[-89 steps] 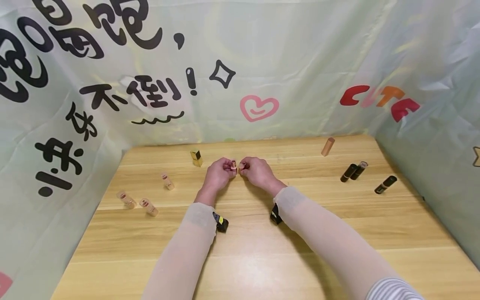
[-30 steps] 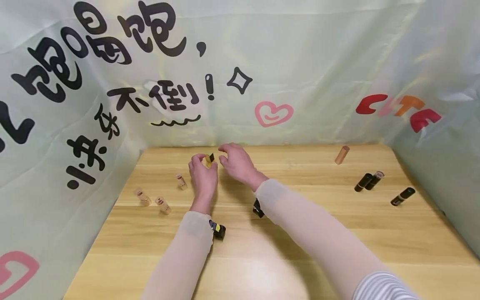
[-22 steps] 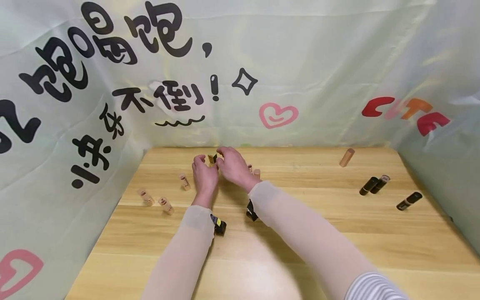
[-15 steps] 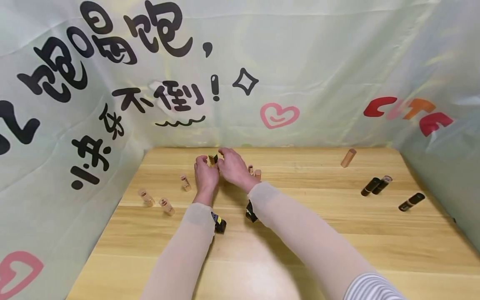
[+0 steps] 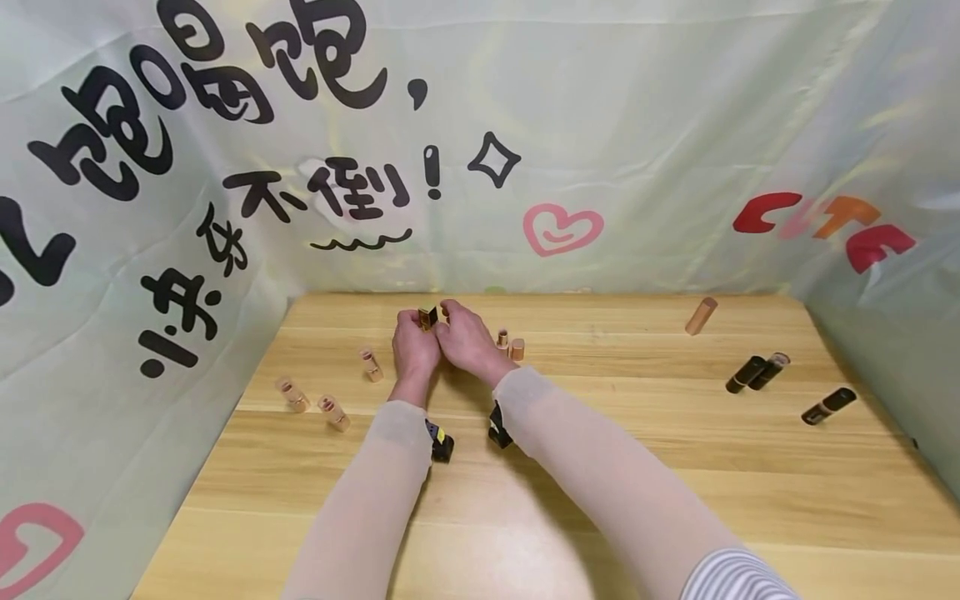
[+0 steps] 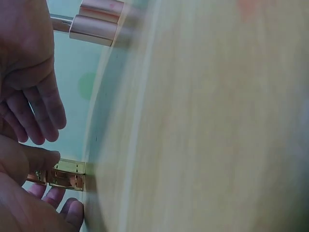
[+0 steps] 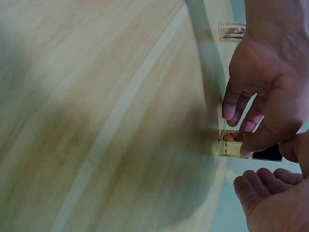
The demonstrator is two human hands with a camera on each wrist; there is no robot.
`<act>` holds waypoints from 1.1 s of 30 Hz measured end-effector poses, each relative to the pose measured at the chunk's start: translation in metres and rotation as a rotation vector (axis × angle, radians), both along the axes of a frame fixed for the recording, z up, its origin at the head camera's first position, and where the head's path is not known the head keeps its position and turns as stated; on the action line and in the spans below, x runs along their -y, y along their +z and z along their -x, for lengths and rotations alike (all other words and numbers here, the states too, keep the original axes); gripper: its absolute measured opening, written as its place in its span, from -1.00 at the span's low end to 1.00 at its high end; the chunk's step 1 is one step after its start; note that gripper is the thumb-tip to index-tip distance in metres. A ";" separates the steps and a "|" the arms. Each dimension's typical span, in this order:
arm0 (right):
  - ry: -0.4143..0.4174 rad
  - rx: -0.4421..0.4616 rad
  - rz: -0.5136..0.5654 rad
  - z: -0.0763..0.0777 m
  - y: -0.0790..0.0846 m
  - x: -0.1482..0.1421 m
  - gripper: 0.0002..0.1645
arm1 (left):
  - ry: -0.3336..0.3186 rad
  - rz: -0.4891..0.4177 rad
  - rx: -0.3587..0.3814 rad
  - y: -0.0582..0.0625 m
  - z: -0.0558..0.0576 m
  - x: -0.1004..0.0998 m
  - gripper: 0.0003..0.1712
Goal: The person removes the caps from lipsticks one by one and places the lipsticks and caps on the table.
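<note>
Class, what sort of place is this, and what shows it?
Possibly a makeshift indoor filming corner: a printed backdrop behind a wooden table, with lipstick-like tubes set out across it.

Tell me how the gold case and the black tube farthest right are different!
The gold case is shiny gold with a dark part; the black tube is mostly black. The gold case has flat sides, while the black tube is round. The left hand grips the gold case; nothing holds the black tube. Both are small.
</note>
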State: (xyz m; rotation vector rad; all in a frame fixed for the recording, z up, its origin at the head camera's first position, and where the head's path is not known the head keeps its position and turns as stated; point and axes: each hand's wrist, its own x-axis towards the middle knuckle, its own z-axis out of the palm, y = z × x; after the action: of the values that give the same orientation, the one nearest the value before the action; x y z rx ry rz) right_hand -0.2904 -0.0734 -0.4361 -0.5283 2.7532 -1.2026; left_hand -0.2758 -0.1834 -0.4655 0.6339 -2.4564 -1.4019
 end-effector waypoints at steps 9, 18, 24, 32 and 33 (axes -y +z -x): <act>0.021 0.002 0.024 -0.004 0.001 -0.003 -0.37 | -0.005 0.040 -0.033 0.007 -0.002 -0.004 -0.62; 0.034 -0.098 0.148 -0.025 0.028 -0.015 -0.42 | -0.112 0.067 -0.180 0.036 -0.025 -0.006 -0.56; 0.062 -0.144 0.192 -0.049 0.045 -0.040 -0.46 | -0.285 0.017 -0.192 0.052 -0.053 -0.008 -0.52; 0.098 -0.146 0.225 -0.072 0.043 -0.081 -0.55 | -0.523 -0.029 -0.133 0.055 -0.083 -0.020 -0.43; 0.092 -0.122 0.249 -0.075 0.042 -0.087 -0.57 | -0.544 -0.047 -0.132 0.054 -0.086 -0.023 -0.43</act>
State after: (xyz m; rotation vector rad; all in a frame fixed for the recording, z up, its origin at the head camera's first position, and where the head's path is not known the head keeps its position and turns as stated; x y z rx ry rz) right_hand -0.2156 0.0135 -0.3940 -0.7669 2.6554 -1.5492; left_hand -0.1902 -0.1600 -0.4114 -0.1400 -2.6014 -1.6182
